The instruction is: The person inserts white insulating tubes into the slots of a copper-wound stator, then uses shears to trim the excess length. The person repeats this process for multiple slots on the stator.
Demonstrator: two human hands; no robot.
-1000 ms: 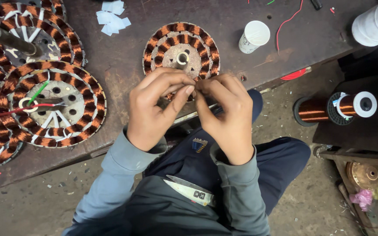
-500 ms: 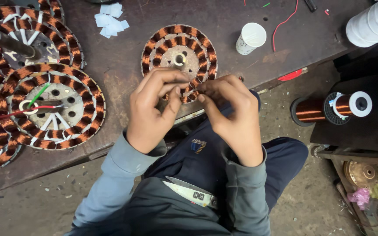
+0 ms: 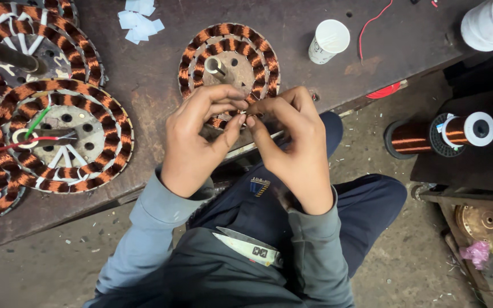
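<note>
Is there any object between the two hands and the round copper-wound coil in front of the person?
Nothing visible does. The left hand and the right hand meet fingertip to fingertip right over the near edge of the copper-wound coil. The paper cup stands off to the right on the workbench.

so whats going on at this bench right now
A seated person has both hands together at the near edge of a round copper-wound stator on a dark workbench. The left hand and right hand pinch something very small between their fingertips, too fine to make out. Larger wound stators lie to the left, a white paper cup stands beyond, and a spool of copper wire sits to the right.
</note>
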